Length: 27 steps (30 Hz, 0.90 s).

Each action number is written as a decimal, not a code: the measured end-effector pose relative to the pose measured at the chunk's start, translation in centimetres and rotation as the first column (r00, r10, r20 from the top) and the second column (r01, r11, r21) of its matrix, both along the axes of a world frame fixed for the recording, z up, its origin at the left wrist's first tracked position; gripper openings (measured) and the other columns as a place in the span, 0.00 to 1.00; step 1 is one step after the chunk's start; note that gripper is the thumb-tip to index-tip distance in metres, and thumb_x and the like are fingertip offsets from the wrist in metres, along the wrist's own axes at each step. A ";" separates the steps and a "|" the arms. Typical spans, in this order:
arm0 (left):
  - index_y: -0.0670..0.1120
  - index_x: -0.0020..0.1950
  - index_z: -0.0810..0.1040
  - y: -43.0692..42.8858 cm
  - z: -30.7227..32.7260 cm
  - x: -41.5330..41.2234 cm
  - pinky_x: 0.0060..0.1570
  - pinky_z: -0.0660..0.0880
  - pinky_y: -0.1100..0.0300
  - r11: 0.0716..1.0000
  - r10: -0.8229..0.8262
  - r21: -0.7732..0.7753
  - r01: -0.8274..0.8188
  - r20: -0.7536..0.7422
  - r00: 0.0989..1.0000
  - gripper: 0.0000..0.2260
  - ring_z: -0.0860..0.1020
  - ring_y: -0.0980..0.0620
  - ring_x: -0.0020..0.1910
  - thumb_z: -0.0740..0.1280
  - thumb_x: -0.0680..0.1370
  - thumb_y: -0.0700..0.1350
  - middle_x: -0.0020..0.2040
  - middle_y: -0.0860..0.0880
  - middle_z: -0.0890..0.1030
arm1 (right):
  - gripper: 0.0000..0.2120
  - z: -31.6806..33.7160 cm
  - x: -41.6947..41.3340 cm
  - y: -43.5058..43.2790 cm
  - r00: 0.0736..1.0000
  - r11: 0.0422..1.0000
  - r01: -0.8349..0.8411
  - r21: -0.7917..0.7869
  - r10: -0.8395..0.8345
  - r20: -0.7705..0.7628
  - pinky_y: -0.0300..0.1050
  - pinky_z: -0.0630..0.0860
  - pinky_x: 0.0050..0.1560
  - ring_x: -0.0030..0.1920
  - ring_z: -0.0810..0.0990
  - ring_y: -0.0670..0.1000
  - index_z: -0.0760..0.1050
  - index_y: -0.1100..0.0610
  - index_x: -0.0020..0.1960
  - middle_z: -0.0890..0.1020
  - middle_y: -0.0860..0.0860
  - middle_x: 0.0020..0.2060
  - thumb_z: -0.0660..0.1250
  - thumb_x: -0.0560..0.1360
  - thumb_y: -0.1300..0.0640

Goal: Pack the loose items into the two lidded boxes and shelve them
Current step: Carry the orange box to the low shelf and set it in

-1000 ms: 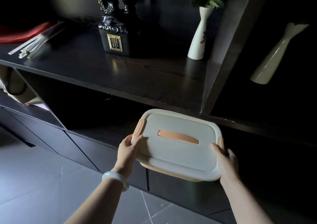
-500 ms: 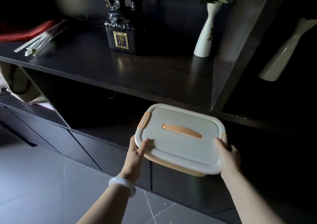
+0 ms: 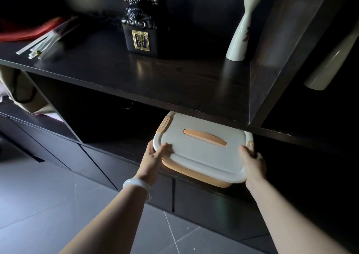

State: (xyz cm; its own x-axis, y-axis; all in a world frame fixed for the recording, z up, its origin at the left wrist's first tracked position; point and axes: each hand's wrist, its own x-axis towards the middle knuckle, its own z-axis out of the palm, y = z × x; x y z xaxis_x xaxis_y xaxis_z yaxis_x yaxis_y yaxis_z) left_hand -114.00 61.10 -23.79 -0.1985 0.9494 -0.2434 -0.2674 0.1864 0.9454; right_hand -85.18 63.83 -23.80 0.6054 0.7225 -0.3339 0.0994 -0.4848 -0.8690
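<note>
A lidded box (image 3: 200,152) with a white lid, orange handle, orange clasps and orange body sits partly inside the dark lower shelf opening (image 3: 108,121); its far edge is hidden under the upper shelf board (image 3: 174,82). My left hand (image 3: 153,156) grips the box's near left corner, thumb on the lid. On the near right corner my right hand (image 3: 253,162) holds the lid edge, fingers curled round the side. Only one box is in view.
On the upper shelf board stand a black statue with a gold plaque (image 3: 140,30), a white vase with leaves (image 3: 240,34), and clear sticks by a red cloth (image 3: 44,42). Another white vase (image 3: 330,63) lies right of a slanted divider (image 3: 275,63). Drawer fronts (image 3: 124,176) and grey floor tiles (image 3: 38,195) lie below.
Both hands have pushed the box forward and up, from in front of the shelf into the lower opening; its back edge now lies under the upper board.
</note>
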 end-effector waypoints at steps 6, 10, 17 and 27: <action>0.46 0.62 0.74 -0.1 -0.2 0.1 0.53 0.76 0.52 1.000 0.009 -0.012 -0.008 0.016 1.000 0.13 0.80 0.50 0.48 0.69 0.78 0.45 0.50 0.45 0.82 | 0.36 0.0 0.1 -0.1 1.000 1.000 -0.008 0.002 0.008 0.001 0.53 0.71 0.65 0.64 0.74 0.60 0.67 0.60 0.72 0.74 0.59 0.67 0.70 0.72 0.41; 0.46 0.61 0.74 -0.2 -0.1 0.1 0.51 0.76 0.53 1.000 0.004 -0.008 -0.004 0.016 1.000 0.12 0.79 0.51 0.47 0.68 0.78 0.44 0.48 0.46 0.81 | 0.35 0.3 0.0 -0.1 1.000 1.000 -0.015 0.014 0.015 -0.017 0.49 0.72 0.61 0.63 0.75 0.58 0.67 0.60 0.72 0.74 0.59 0.66 0.71 0.72 0.43; 0.48 0.57 0.75 -0.6 -0.2 -0.3 0.52 0.72 0.50 1.000 0.002 -0.025 -0.002 -0.008 1.000 0.12 0.77 0.47 0.48 0.71 0.76 0.47 0.49 0.44 0.80 | 0.39 0.5 0.0 -0.3 0.998 0.999 -0.048 -0.012 0.047 -0.040 0.55 0.71 0.66 0.65 0.73 0.59 0.64 0.59 0.74 0.72 0.58 0.68 0.70 0.71 0.39; 0.50 0.57 0.76 -2.3 0.3 -0.3 0.58 0.72 0.45 1.000 0.009 -0.020 -0.009 -0.017 1.000 0.18 0.77 0.45 0.50 0.72 0.70 0.53 0.50 0.43 0.81 | 0.38 0.3 -0.1 -1.6 0.996 0.998 -0.064 -0.006 0.064 -0.063 0.53 0.71 0.66 0.65 0.74 0.58 0.64 0.59 0.74 0.73 0.57 0.67 0.71 0.71 0.41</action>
State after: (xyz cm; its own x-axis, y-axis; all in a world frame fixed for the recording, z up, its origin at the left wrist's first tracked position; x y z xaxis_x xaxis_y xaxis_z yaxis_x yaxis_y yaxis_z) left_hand -114.33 58.77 -23.52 -0.2112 0.9425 -0.2589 -0.2528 0.2032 0.9459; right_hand -85.30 62.26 -23.48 0.5358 0.7561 -0.3759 0.0758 -0.4864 -0.8704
